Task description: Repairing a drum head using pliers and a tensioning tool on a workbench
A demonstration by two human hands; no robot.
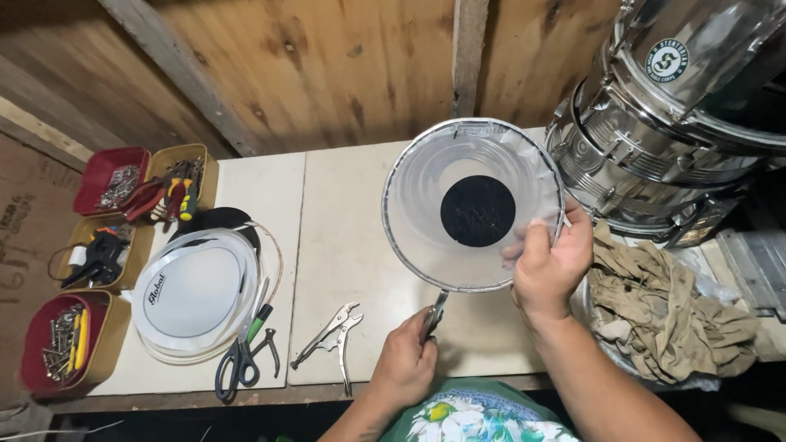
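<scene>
Above the table (344,245), near its front edge, a clear drumhead (473,205) with a black centre dot is held tilted. The right hand (547,263) grips its lower right rim, thumb over the film. The left hand (407,364) is closed around pliers (435,314) whose tip meets the drumhead's bottom rim. Left of the drumhead, locking pliers (332,337) and scissors (241,360) lie on the table beside a stack of white drumheads (192,293). Farther left sit trays (78,336) of hardware. Right of the drumhead lie a rag (663,307) and chrome drums (655,123).
</scene>
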